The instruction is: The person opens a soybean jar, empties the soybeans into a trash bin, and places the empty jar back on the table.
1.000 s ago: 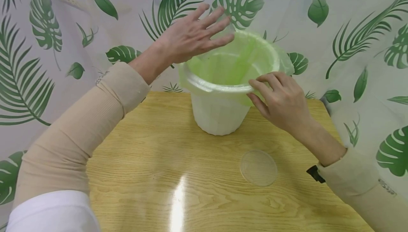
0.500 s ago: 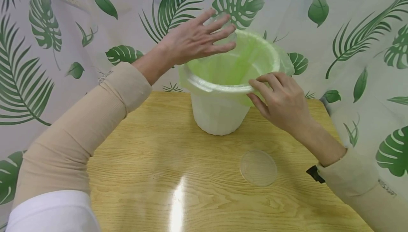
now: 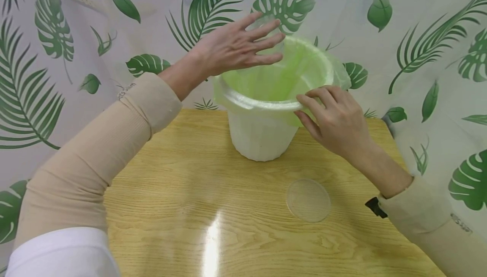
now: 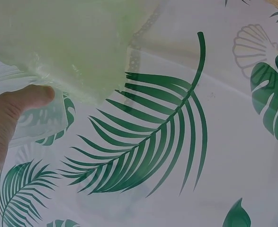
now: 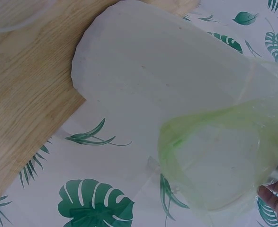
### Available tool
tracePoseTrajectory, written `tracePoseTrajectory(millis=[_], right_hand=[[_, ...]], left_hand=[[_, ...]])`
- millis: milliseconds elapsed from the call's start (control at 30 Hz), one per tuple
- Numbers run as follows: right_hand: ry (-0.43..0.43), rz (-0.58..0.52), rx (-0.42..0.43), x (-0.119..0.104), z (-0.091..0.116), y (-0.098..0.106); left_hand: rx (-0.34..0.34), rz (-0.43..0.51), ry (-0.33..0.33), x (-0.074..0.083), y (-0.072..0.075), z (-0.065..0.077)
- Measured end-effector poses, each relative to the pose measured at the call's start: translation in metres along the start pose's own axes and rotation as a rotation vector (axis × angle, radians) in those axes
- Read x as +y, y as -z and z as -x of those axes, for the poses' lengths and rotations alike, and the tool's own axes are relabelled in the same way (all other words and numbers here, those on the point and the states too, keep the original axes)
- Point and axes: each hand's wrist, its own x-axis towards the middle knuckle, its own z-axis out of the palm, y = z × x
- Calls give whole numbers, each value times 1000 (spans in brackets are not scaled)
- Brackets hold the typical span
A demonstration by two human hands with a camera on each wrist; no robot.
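Note:
A white bin (image 3: 262, 137), lined with a translucent green plastic bag (image 3: 308, 63), stands at the back of the wooden table. Over the bin's left rim, my left hand (image 3: 243, 46) holds a clear plastic container (image 4: 41, 118), its thumb (image 4: 32, 97) against the wall and its fingers spread. Most of that container is hidden behind the hand in the head view, and what it holds cannot be made out. My right hand (image 3: 336, 120) pinches the bag at the bin's near right rim. A clear round lid (image 3: 309, 201) lies flat on the table.
The wooden table (image 3: 171, 192) ends just behind the bin. A white cloth with green leaves (image 3: 380, 48) hangs behind it and along the sides.
My left hand has moved slightly down and to the right with the clear container, over the bin. The right hand, bin and lid have stayed put.

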Motion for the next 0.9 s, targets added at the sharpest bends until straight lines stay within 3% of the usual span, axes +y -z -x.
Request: tracePoseTrajectory(millis=[533,700,900], right_hand=[[-5,3,-4,0,0,0],[-5,-6,7,0,0,-1],[2,-15,24,1,0,-2]], left_hand=[[16,-34,-5,-1,1,3],[32,30,45,0,-1,7],[47,140,165,5,-5,18]])
